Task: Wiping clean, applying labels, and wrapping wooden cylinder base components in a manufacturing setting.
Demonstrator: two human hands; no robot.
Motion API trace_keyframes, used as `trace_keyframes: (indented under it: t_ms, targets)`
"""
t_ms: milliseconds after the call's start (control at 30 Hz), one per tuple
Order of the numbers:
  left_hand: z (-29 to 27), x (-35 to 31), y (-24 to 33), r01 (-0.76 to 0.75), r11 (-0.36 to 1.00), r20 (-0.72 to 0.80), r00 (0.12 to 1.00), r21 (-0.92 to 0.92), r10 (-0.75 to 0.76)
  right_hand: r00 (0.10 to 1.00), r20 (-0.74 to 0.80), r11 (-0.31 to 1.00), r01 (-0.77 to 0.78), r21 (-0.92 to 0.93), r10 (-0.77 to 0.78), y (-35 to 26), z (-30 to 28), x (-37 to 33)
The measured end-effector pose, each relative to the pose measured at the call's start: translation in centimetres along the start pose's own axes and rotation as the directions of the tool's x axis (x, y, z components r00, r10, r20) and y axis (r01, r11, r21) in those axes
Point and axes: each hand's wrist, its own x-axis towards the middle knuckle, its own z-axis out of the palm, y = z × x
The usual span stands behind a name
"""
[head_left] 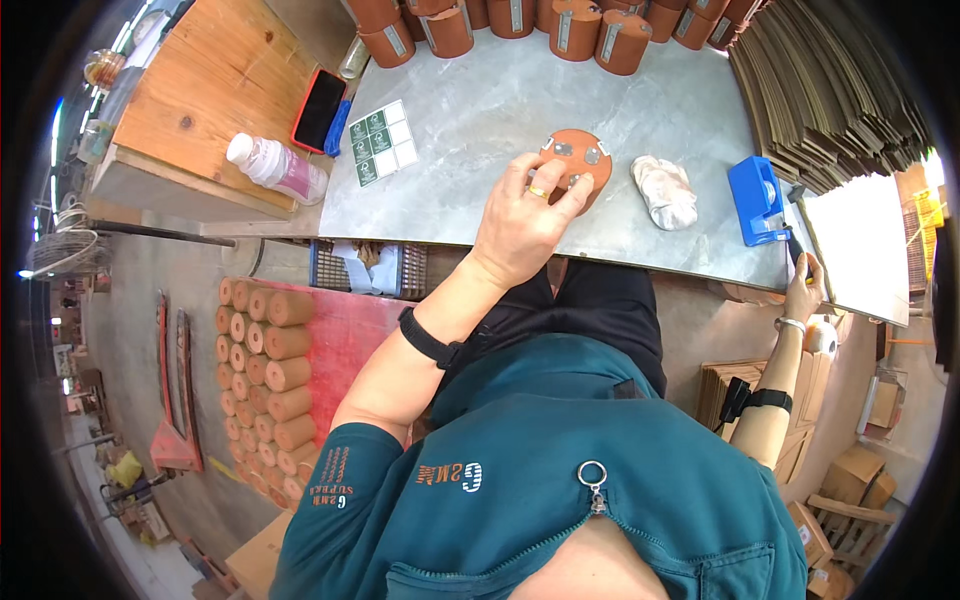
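A reddish-brown cylinder (592, 140) stands near the front of the grey table, small metal pieces on its round top. My left hand (528, 215) reaches over it from the near left, fingers bent and gripping its top. A ring is on one finger. Off to the right, beyond the table's edge, my right hand (803, 290) is closed around the dark grip of what looks like a small hammer (798, 215). Between the two hands lie a crumpled white cloth (664, 192) and a blue tape dispenser (758, 202).
More reddish-brown cylinders (622, 45) line the table's back. Flat brown sheets (835, 100) are stacked at the right. At left are a sticker sheet (382, 143), a phone (320, 110) and a white bottle (278, 168). Brown rolls (288, 342) stand on a red surface (345, 345) below.
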Motion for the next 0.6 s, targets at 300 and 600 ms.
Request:
trace_keyframes:
  t_ms: [300,600]
  targets:
    - [-0.2,-0.6,-1.1,-0.021,0.998,0.007,1.0,-0.064,0.022,0.997,0.049,0.971,0.074,-0.229,-0.065,0.2,0.2,-0.3]
    - [0.2,-0.3,-0.6,0.586,0.552,0.209,0.774,-0.593,-0.598,0.965,-0.157,0.955,0.17,-0.245,-0.212,-0.9,-0.8,-1.8]
